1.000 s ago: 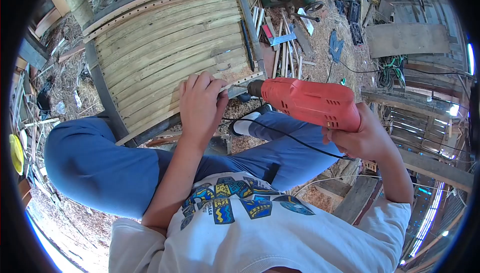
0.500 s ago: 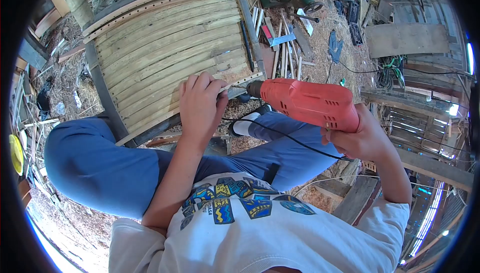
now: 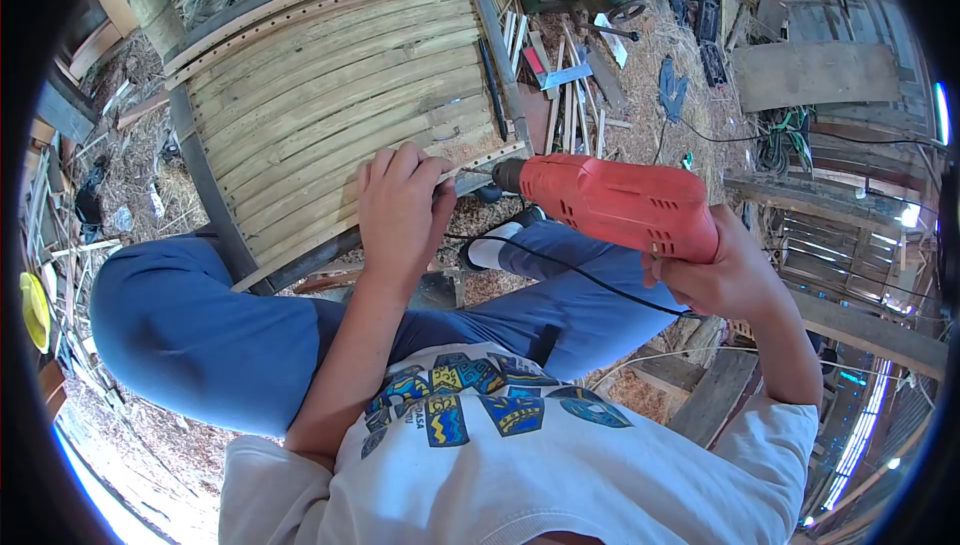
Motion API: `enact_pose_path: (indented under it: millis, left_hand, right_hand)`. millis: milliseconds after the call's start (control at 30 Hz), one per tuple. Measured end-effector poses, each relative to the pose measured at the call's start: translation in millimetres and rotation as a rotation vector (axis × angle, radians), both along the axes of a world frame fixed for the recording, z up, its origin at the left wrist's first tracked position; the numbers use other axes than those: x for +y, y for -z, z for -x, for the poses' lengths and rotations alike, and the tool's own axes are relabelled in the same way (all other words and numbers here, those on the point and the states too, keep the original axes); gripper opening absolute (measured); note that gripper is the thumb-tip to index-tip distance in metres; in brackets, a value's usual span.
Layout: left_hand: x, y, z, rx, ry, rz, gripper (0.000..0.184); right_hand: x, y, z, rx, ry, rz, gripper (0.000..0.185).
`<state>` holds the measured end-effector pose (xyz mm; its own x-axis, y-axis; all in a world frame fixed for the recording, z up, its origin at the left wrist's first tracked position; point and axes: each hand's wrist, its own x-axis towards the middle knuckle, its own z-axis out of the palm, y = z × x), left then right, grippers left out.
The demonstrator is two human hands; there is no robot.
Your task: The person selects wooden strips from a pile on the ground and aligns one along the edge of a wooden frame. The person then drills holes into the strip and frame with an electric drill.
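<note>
My right hand [image 3: 728, 265] grips the handle of a red corded power drill [image 3: 615, 203]. Its black chuck [image 3: 507, 176] points left, and a thin bit reaches toward the fingertips of my left hand [image 3: 402, 215]. Those fingers are pinched together on a small, light wooden piece [image 3: 449, 175]; the bit's tip is at or close to its end, and I cannot tell whether it has gone in. Beneath the hand, a narrow wooden strip [image 3: 300, 252] with a row of holes toward its right end runs along the slatted wooden panel's near edge.
The slatted panel [image 3: 330, 95] has a dark frame and more drilled strips [image 3: 330, 7] at its far side. A dark rod [image 3: 493, 90] lies along its right side. Wood offcuts [image 3: 575, 110] and a blue-and-red tool [image 3: 565, 76] are on the floor. The drill's black cord [image 3: 570, 270] crosses my legs.
Both hands and the drill hold nearly the same position. Only a very slight shift of the view shows.
</note>
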<state>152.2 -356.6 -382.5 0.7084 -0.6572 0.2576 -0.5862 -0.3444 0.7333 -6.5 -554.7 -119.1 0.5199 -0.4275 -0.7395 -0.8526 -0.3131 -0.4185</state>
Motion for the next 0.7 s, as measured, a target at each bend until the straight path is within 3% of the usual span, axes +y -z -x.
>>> enact_pose_path:
  millis: [367,467,567,700]
  left_hand:
    - [1,0,0,0.001,0.006,0.011,0.018]
    - [2,-1,-1,0.017,0.016,-0.002,0.017]
    - [1,-1,-1,0.013,0.017,-0.003,0.018]
    - [1,0,-1,0.009,0.018,-0.015,0.019]
  right_hand:
    - [2,-6,-12,0.073,-0.026,0.075,0.023]
    - [5,-14,-27,0.172,-0.089,0.19,0.029]
    - [1,-16,-35,0.272,-0.139,0.231,0.048]
    - [2,-16,-35,0.232,-0.22,0.327,0.047]
